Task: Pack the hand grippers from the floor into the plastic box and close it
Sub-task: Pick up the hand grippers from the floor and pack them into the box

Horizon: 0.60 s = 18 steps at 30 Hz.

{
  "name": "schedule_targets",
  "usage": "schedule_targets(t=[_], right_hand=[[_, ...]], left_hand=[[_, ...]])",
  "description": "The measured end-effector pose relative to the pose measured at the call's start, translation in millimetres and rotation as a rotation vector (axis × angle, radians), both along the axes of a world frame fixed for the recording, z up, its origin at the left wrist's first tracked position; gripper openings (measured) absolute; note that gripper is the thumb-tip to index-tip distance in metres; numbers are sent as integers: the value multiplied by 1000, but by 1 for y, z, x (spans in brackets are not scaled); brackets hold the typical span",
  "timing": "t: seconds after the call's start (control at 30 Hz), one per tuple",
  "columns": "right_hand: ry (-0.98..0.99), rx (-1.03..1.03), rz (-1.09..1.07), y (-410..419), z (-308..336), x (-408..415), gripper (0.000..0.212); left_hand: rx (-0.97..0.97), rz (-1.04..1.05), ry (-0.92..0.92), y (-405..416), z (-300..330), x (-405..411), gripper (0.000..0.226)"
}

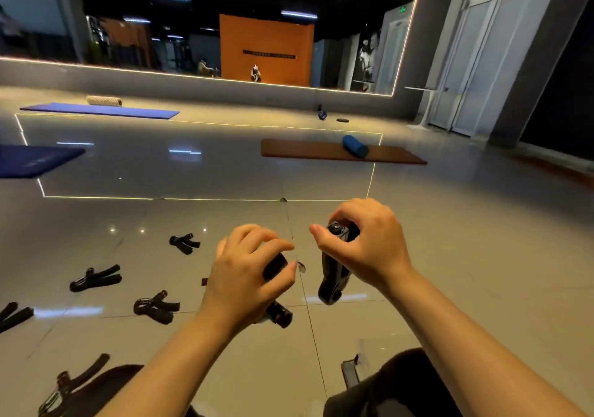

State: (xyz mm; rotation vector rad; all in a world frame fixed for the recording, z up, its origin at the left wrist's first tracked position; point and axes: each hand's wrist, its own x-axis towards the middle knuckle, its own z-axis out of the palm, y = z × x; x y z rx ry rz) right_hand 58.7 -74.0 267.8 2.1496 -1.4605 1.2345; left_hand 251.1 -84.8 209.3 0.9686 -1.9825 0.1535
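Observation:
My left hand [249, 267] grips a black hand gripper [277, 289] above the tiled floor, its lower end sticking out below my palm. My right hand [361, 244] holds a second black hand gripper [332, 277] by its top, handles hanging down. Several more black hand grippers lie on the floor to the left: one [184, 242] farthest away, one [96, 278], one [156, 306], one at the left edge [14, 315] and one by my knee [75, 379]. The corner of a clear plastic box [351, 372] shows near my right knee, mostly hidden.
A brown mat [308, 150] with a blue foam roller [355, 146] lies ahead. Blue mats [99, 110] lie at the far left, one [35, 159] closer. A wall mirror runs along the back. My knees fill the bottom edge.

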Motion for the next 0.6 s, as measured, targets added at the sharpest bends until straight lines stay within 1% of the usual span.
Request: schedule_targets(t=[0.07, 0.13, 0.27, 0.33, 0.43, 0.6], right_hand=[[65, -10, -18, 11, 6, -7, 45], [101, -13, -24, 19, 12, -15, 45], [115, 17, -46, 31, 10, -36, 45], [91, 60, -71, 33, 2, -50, 48], [25, 143, -95, 26, -17, -73, 49], [-21, 315, -121, -3, -59, -119, 51]], left_hand=[[-121, -8, -133, 4, 3, -4, 31], [-188, -10, -198, 3, 5, -9, 31], [-138, -56, -145, -3, 4, -22, 35], [-108, -105, -154, -6, 3, -32, 35], [-80, -171, -265, -13, -4, -52, 35], [-65, -279, -534, -36, -21, -83, 37]])
